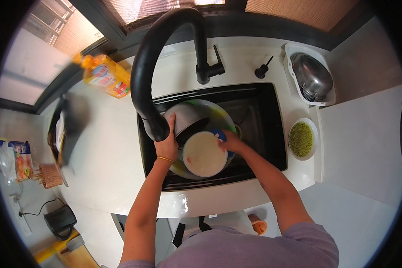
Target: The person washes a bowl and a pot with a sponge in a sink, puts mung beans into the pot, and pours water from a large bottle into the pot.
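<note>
Over the black sink, my left hand grips the rim of a grey metal bowl, its thumb lying along the side. The bowl is tilted, with a dark inside. My right hand is closed on a blue cleaning pad at the right rim of a round white bowl. Whether its fingers also grip that rim is hidden. Both bowls are above a larger round basin with yellow-green edges, which they partly cover.
A black arched faucet hangs over the sink's left side, close to my left hand. An orange soap bottle stands back left. At right are a bowl of green beans and a white tub holding a metal bowl. A black kettle is at lower left.
</note>
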A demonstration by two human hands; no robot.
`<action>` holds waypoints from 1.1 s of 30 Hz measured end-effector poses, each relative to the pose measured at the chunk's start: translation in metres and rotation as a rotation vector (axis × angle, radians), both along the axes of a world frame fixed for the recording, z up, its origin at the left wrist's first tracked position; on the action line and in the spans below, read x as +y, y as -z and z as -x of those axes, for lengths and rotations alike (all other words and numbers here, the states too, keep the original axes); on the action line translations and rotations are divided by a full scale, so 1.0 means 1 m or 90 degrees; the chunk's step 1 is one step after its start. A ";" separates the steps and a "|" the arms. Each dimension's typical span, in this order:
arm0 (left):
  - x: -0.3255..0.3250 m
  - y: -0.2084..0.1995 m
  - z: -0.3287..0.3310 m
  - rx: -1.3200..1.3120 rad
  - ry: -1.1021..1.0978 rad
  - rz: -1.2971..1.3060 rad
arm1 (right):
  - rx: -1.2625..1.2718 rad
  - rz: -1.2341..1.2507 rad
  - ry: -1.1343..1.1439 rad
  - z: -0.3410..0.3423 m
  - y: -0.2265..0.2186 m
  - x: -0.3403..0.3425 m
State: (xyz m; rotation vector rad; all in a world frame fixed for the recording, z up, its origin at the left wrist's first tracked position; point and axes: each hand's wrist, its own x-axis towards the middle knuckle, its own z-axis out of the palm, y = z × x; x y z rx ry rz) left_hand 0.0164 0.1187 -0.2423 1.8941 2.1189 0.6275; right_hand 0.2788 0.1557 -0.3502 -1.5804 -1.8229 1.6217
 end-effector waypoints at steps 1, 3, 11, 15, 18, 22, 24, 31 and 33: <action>-0.001 0.003 0.002 -0.002 -0.003 0.012 | 0.054 0.032 0.039 -0.004 -0.008 -0.005; -0.003 0.012 0.007 -0.007 -0.009 0.036 | 0.107 0.038 0.087 -0.014 -0.027 -0.012; -0.025 0.081 0.044 -0.098 -0.097 -0.008 | 0.155 -0.045 0.218 -0.022 -0.083 -0.020; -0.052 0.025 0.006 -0.709 -0.055 0.020 | 0.261 -0.024 0.271 -0.014 -0.085 -0.029; -0.073 -0.003 -0.025 -1.180 -0.131 0.301 | 0.285 -0.004 0.252 -0.005 -0.092 -0.034; -0.084 -0.011 -0.033 -1.181 -0.166 0.299 | 0.010 -0.214 0.143 0.003 -0.113 -0.026; -0.087 -0.010 -0.032 -1.192 -0.199 0.279 | -0.132 -0.366 0.100 0.008 -0.129 -0.023; -0.099 0.005 -0.029 -1.221 -0.165 0.318 | -0.074 -0.459 0.014 0.054 -0.148 -0.023; -0.098 0.003 -0.035 -1.244 -0.143 0.331 | -0.039 -0.436 0.039 0.069 -0.127 -0.024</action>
